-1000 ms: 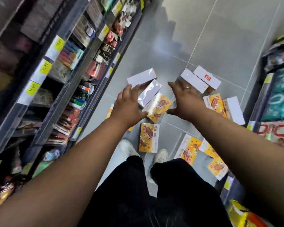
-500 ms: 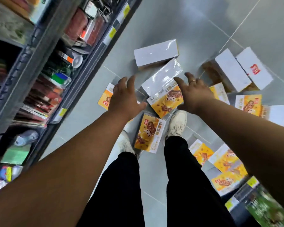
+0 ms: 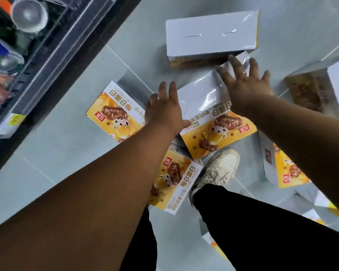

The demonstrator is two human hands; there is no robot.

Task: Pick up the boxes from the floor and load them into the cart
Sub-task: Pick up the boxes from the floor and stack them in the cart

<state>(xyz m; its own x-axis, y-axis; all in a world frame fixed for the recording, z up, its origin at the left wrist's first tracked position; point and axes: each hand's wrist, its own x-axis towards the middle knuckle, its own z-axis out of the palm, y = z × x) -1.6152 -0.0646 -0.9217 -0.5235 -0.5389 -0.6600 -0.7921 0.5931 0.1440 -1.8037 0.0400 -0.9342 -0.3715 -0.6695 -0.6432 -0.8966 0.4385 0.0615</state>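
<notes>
Left hand (image 3: pixel 164 111) and right hand (image 3: pixel 247 86) have dropped nearer, grips wide, at opposite edges of centre box (image 3: pixel 204 98).

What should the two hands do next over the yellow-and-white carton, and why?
Probably lower both and grip the ends of the yellow-and-white shrink-wrapped cardboard carton: the left hand and right hand are open, fingers spread, one at each side of it, holding nothing yet.

Stocked shelf (image 3: pixel 67 45) at left with yellow price tag (image 3: pixel 16 119); white sneaker (image 3: pixel 217 169).
</notes>
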